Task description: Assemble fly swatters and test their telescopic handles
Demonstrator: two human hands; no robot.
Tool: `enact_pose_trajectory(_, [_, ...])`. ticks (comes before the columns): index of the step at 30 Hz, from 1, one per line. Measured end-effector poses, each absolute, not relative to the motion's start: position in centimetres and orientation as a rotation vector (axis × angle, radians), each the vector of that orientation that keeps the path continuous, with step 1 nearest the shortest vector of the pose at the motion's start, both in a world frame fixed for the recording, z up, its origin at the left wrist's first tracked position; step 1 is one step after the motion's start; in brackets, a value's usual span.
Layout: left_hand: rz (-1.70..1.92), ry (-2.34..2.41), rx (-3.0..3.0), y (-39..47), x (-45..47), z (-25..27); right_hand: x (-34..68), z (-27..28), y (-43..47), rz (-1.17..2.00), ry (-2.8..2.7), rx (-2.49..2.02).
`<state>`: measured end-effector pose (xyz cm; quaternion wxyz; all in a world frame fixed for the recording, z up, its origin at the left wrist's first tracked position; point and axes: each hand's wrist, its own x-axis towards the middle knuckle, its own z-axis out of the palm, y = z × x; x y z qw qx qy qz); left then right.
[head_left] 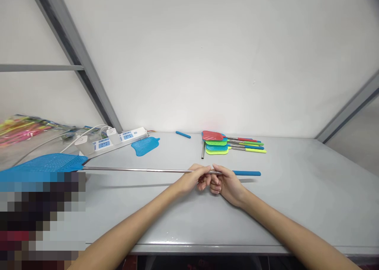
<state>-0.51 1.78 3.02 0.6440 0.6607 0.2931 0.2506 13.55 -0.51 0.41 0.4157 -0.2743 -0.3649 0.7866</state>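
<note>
A blue fly swatter (118,169) with a thin metal telescopic rod lies level across the view above the table. Its perforated head points left and its blue handle right. My left hand (197,177) is closed on the rod, thumb on top. Right beside it, my right hand (226,183) pinches the same rod close to the handle, fingers curled under. Behind my hands is a pile of fly swatters (217,149) with red, green, blue and yellow parts, handles to the right. A short metal tube (203,150) lies by their heads.
A loose blue swatter head (145,146) lies beside a white power strip (118,139) with plugged-in chargers and cables. A loose blue handle (182,134) rests near the wall. Bagged colourful items (26,128) are at far left. The grey table (296,191) has a front edge.
</note>
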Motion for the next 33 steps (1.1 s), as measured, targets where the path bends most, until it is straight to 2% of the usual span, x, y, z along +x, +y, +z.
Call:
enact_pose_trajectory(6, [0.567, 0.651, 1.517, 1.80, -0.65, 3.06, 13.32, 0.50, -0.72, 1.910, -0.981, -0.698])
enact_pose_trajectory(33, [0.558, 0.678, 1.515, 2.32, -0.53, 2.54, 13.58, 0.71, -0.38, 1.971, -0.912, -0.789])
